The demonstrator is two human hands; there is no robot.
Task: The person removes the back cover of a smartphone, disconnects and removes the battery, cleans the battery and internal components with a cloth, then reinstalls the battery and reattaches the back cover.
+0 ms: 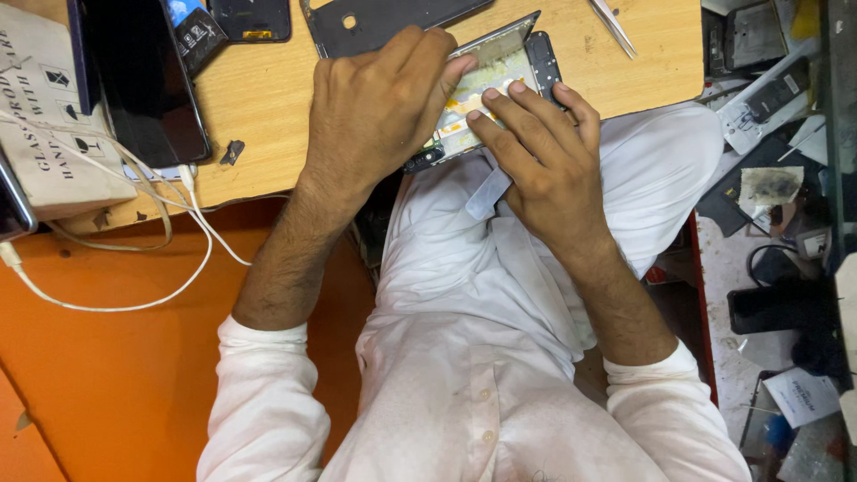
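An opened phone frame [500,80], seemingly with internals exposed, lies tilted at the desk edge.

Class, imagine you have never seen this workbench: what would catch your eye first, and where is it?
First the two hands, left and right, meeting at the table's near edge over an opened phone, fingers pressed on its exposed inside. Next, the white cable trailing off the wooden table across the orange front at left. A black back cover lies just beyond the hands.
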